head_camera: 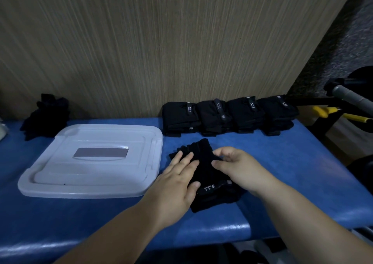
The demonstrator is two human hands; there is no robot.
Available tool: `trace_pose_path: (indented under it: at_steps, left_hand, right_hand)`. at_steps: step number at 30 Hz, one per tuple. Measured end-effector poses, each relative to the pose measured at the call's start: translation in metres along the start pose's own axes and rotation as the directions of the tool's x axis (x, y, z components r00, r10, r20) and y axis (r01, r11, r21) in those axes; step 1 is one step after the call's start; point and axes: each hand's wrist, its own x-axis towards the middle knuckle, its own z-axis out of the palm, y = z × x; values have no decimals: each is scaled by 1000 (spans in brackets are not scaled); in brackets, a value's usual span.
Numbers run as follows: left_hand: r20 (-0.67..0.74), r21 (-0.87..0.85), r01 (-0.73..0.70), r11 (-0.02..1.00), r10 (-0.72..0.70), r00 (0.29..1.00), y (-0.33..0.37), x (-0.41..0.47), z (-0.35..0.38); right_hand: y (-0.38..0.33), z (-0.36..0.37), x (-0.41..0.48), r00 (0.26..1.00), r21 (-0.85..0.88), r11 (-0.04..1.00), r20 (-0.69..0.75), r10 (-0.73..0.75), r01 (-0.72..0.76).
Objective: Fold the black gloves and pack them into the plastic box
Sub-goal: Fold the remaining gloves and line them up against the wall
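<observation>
Black gloves [204, 173] (soft knit) lie pressed under the flat left hand [177, 183]; the right hand [236, 166] pinches them.

Prob. gym/physio rm: blue padded bench [292, 162] across ctr, grey-grip bar [349, 97] on black frame at right edge, speckled floor [347, 47] upper right, wood-grain wall panel [161, 41] behind.

Lid [90, 160] left of glove [203, 171]; folded gloves [228, 115] behind

Black gloves [203, 171] lie flat, cuff nearest; four folded bundles [228, 116] in a row behind; white plastic box [90, 162] at left.
</observation>
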Motion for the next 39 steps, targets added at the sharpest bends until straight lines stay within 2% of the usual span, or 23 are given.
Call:
trace_pose_path:
  at_steps: [5, 9, 12, 15, 17, 19, 21, 22, 24, 26, 28, 30, 35, 37, 39]
  left_hand:
    - [-2, 4, 5, 1000, -5, 1000, 2, -1, 0]
    - [-1, 13, 14, 1000, -14, 1000, 2, -1, 0]
    - [22, 27, 28, 999, -28, 999, 3, -1, -1]
    - [58, 64, 59, 996, -63, 996, 3, -1, -1]
    - [64, 66, 67, 996, -71, 995, 3, 0, -1]
    - [38, 69, 39, 997, -42, 998, 3, 1, -2]
    - [3, 83, -23, 996, 23, 1000, 2, 2, -2]
    - [4, 89, -51, 995, 51, 999, 1, 3, -2]
    - [47, 88, -67, 994, 63, 997, 0, 5, -1]
    - [105, 94, -50, 994, 40, 994, -2, 6, 0]
    - [139, 119, -35, 992, 18, 990, -3, 5, 0]
    - [155, 137, -15, 990, -6, 988, -2, 4, -1]
    - [162, 118, 37, 992, -56, 985, 1, -1, -5]
    - [100, 58, 33, 998, -39, 994, 0, -2, -6]
    - [-10, -39, -1, 999, 0, 1000, -3, -5, -7]
  right_hand:
    - [-3, -3, -4, 996, 78, 996, 74, -46, 40]
    - [-1, -1, -1, 998, -9, 998, 5, -63, 63]
    - [3, -2, 3, 988, -186, 980, -122, -96, 72]
    - [5, -2, 2, 970, -491, 871, -219, -110, -12]
    - [8, -3, 1, 961, -560, 829, -240, -136, -22]
    - [9, -4, -2, 930, -600, 793, -222, -293, 107]
    - [7, -5, -4, 875, -644, 702, -103, -473, 304]
    - [7, -5, -5, 863, -654, 660, -22, -504, 369]
    - [8, -3, -7, 887, -664, 623, 141, -439, 414]
    - [16, -3, -8, 933, -703, 614, 246, -263, 359]
    - [22, -5, -9, 958, -763, 582, 255, -128, 281]
    - [25, -7, -10, 972, -794, 563, 220, -86, 230]
    - [31, -14, -11, 990, -834, 533, 102, -101, 140]
    - [33, -18, -12, 985, -816, 564, 32, -167, 122]
    - [34, -23, -14, 958, -772, 606, 14, -285, 191]
